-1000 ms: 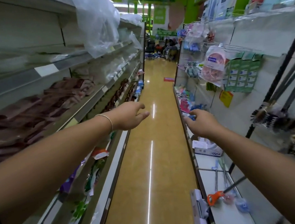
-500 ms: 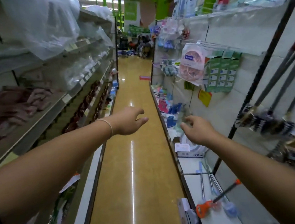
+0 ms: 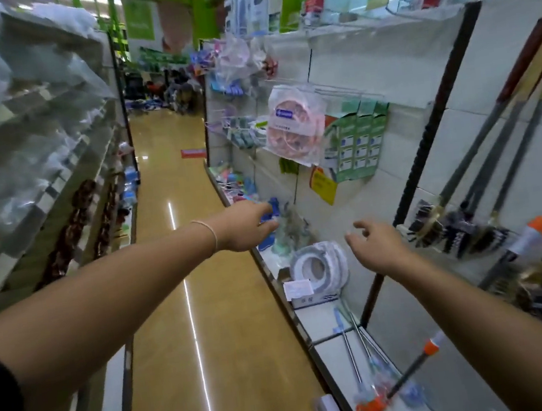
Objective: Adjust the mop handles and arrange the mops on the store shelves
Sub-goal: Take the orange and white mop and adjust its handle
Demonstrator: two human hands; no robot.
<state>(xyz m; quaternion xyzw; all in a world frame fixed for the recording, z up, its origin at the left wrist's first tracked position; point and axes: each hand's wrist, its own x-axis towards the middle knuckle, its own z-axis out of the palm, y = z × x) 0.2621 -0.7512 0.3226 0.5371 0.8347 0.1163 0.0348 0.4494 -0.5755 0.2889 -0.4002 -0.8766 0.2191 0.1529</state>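
My left hand [image 3: 241, 226] reaches out over the front edge of the right-side shelf [image 3: 323, 320], fingers loose, holding nothing. My right hand [image 3: 379, 246] hovers with fingers spread, also empty. The hanging mops [image 3: 460, 230] sit just to its right against the wall panel, untouched. Another mop with an orange fitting [image 3: 371, 410] lies on the low shelf under my right forearm, well apart from both hands.

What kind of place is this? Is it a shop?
Most likely a shop selling household goods. Long shelves run down both sides of a shiny aisle, packets hang on hooks, and mops stand in a row against the right wall.
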